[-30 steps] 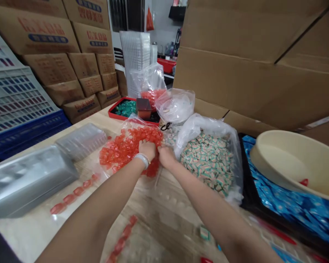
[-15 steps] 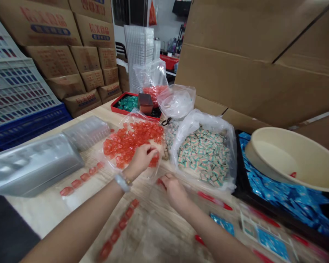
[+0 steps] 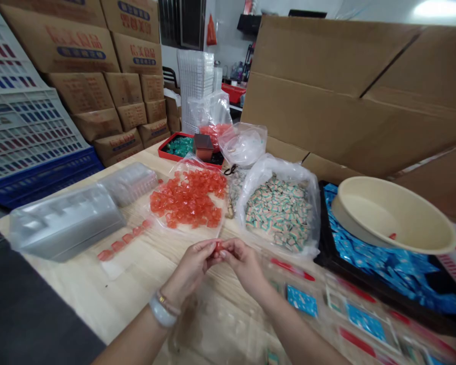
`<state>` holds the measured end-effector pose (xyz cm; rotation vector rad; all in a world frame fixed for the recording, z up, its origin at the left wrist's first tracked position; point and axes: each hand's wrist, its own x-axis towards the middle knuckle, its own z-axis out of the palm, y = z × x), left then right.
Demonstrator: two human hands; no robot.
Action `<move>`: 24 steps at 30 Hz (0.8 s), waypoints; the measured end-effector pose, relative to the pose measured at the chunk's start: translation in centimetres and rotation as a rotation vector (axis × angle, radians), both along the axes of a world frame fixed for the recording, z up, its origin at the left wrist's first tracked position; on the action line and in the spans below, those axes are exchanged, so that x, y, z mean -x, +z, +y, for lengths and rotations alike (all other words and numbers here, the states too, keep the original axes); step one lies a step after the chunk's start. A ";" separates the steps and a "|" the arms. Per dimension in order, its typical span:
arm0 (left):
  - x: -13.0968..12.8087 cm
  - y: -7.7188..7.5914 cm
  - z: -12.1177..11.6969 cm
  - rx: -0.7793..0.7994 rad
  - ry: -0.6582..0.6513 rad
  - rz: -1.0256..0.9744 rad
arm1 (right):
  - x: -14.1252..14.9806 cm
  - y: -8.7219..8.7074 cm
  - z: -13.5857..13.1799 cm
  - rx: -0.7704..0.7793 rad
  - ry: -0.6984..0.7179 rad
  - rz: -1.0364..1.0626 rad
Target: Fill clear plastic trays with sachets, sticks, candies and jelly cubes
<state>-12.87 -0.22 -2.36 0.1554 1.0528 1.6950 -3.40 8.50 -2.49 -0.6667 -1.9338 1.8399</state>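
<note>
We see a small red piece [image 3: 218, 247] pinched between the fingertips of both hands, left hand [image 3: 194, 263] and right hand [image 3: 246, 263], on the near side of the red pile [image 3: 190, 197] and a little to its right. Since both hands touch the piece, neither is nearer to it; the left one is closer to the pile. Fingers cover too much for us to tell the piece's long axis. Right of the pile stands an open bag of striped pieces [image 3: 266, 167]; near-left of it, a row of red pieces [image 3: 117, 246] lies on the table [image 3: 121, 296].
</note>
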 end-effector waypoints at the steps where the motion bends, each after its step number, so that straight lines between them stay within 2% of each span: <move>1: -0.2 0.1 -0.2 -0.012 -0.029 -0.020 | -0.2 0.0 0.0 0.128 -0.002 0.011; 3: -0.7 0.2 -0.7 -0.003 -0.079 -0.013 | -0.7 0.2 0.0 0.332 0.012 -0.001; 5: -1.2 0.1 -1.2 0.041 -0.101 0.047 | -1.5 0.5 -0.3 0.448 0.009 -0.040; 8: -2.2 -0.4 -1.9 0.094 -0.140 0.110 | -2.8 0.7 -1.2 0.504 -0.030 -0.052; 13: -3.8 -0.9 -3.1 0.057 -0.256 -0.091 | -4.7 0.7 -2.6 0.533 0.017 0.029; 16: -4.6 -1.1 -2.9 0.050 -0.263 -0.076 | -5.4 0.5 -2.9 0.377 0.009 0.058; 19: -5.6 -1.7 -1.9 0.070 -0.214 0.038 | -5.9 0.2 -2.7 0.075 0.042 0.006; 21: -5.8 -2.0 -1.0 0.109 -0.164 0.109 | -6.0 0.0 -2.1 -0.138 0.014 -0.072; 24: -4.4 -2.2 0.5 0.189 -0.137 0.397 | -5.2 -0.3 -0.2 -0.431 -0.071 -0.165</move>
